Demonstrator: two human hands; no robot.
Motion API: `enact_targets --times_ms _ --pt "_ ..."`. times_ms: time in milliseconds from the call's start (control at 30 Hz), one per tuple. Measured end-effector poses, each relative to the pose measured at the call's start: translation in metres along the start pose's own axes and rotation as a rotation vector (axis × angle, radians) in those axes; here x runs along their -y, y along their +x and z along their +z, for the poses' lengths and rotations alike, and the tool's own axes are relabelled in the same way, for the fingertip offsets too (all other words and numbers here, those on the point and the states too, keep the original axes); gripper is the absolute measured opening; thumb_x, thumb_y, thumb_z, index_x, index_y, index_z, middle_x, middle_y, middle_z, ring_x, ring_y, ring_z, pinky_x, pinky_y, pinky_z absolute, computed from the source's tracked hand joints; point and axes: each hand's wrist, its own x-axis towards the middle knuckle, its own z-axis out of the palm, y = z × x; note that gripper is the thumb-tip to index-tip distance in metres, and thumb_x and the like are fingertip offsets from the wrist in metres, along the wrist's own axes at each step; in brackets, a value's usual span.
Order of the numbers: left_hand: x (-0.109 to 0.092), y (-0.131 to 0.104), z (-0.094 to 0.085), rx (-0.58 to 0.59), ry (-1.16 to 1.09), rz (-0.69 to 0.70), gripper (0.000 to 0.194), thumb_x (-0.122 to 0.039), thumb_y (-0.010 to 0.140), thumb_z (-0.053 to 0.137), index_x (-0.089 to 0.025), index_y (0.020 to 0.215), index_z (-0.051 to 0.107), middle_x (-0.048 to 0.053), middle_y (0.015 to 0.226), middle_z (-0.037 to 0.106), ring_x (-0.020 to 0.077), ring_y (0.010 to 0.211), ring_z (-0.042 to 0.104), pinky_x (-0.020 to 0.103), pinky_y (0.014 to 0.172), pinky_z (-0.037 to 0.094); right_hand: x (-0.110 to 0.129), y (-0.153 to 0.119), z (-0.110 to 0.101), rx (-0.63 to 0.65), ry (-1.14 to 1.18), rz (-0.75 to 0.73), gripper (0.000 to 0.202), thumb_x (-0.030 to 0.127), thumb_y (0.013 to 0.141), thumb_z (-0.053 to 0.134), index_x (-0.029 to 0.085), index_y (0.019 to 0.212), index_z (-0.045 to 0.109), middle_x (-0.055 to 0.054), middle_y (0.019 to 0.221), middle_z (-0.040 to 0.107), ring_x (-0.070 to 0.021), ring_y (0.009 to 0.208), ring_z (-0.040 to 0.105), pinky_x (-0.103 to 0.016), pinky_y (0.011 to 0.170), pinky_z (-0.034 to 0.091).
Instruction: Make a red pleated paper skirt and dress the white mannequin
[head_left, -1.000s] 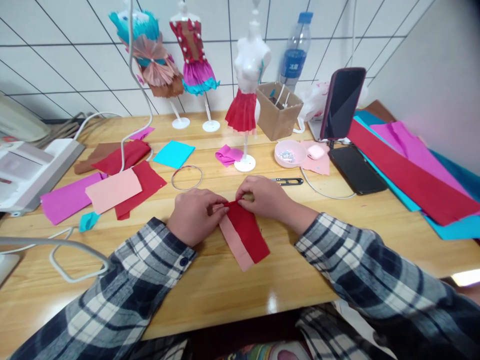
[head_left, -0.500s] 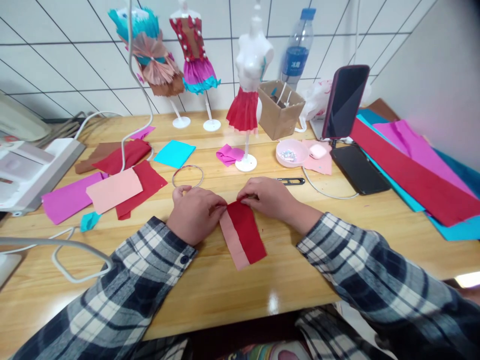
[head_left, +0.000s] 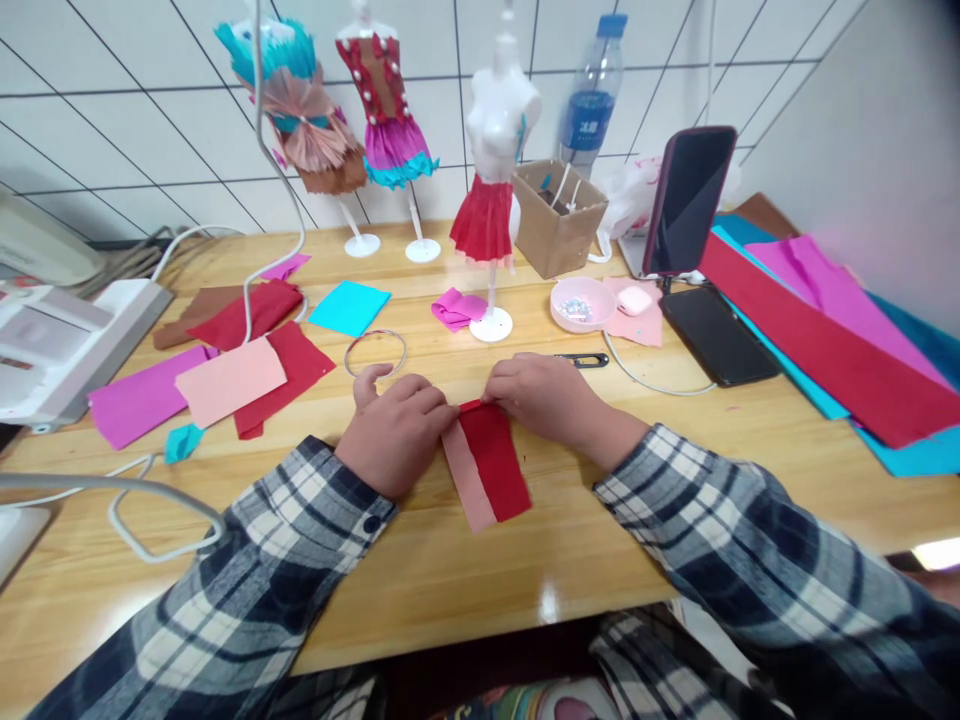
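A piece of red crepe paper [head_left: 496,465] lies on the table before me, with a pale pink strip [head_left: 469,475] along its left side. My left hand [head_left: 396,430] pinches the upper left corner, its little finger lifted. At the upper right corner, my right hand [head_left: 544,400] pinches the same piece between thumb and fingers. A narrow fold shows along the top edge between both hands. Just beyond stands a white mannequin [head_left: 504,110] wearing a red pleated skirt [head_left: 482,222]. Thread snips [head_left: 585,360] lie behind my right hand, partly hidden by it.
Two dressed mannequins [head_left: 388,110] stand at the back left. Coloured paper pieces [head_left: 231,380] and a wire ring [head_left: 375,352] lie left. A cardboard box [head_left: 559,225], a bead dish [head_left: 581,303], phones [head_left: 720,335] and long paper sheets [head_left: 825,350] are right. A white cable [head_left: 259,150] hangs at left.
The top edge of the red paper is now turned over into a narrow fold. My fingers have shifted slightly along it, and the lower end has drawn up a little.
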Motion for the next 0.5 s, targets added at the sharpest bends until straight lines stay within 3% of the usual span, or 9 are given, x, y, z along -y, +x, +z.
enact_targets --times_ms 167,300,400,500 --pt "-0.010 0.000 -0.005 0.025 0.144 0.098 0.023 -0.006 0.083 0.048 -0.020 0.081 0.066 0.002 0.070 0.062 0.0219 0.082 0.058 0.053 0.097 0.032 0.002 -0.001 -0.005 0.049 -0.073 -0.056 0.021 0.015 0.092 0.051 0.022 0.085 0.070 -0.003 0.089 0.070 -0.0182 0.081 0.056 -0.030 0.057 0.029" --pt "-0.016 -0.002 -0.011 0.018 0.200 0.144 0.023 -0.006 0.084 0.048 -0.018 0.079 0.066 0.004 0.072 0.061 0.0225 0.083 0.057 0.051 0.097 0.035 -0.001 -0.005 -0.013 0.071 -0.036 -0.072 0.022 0.014 0.088 0.052 0.023 0.087 0.073 -0.003 0.097 0.071 -0.0202 0.087 0.058 -0.031 0.060 0.033" --pt "-0.018 -0.002 -0.013 0.038 0.193 0.171 0.020 -0.009 0.085 0.050 -0.017 0.083 0.068 0.006 0.079 0.064 0.0239 0.088 0.057 0.048 0.094 0.038 -0.002 -0.006 -0.014 0.065 0.071 0.004 0.023 0.014 0.081 0.055 0.024 0.090 0.074 -0.001 0.104 0.071 -0.0201 0.091 0.061 -0.030 0.067 0.039" --pt "-0.020 -0.001 -0.015 0.057 0.189 0.183 0.018 -0.010 0.083 0.053 -0.016 0.079 0.069 0.007 0.083 0.065 0.0253 0.090 0.056 0.047 0.093 0.040 0.001 -0.002 -0.013 0.011 0.149 0.188 0.025 0.012 0.080 0.053 0.023 0.091 0.072 0.000 0.097 0.072 -0.0185 0.088 0.063 -0.029 0.070 0.040"
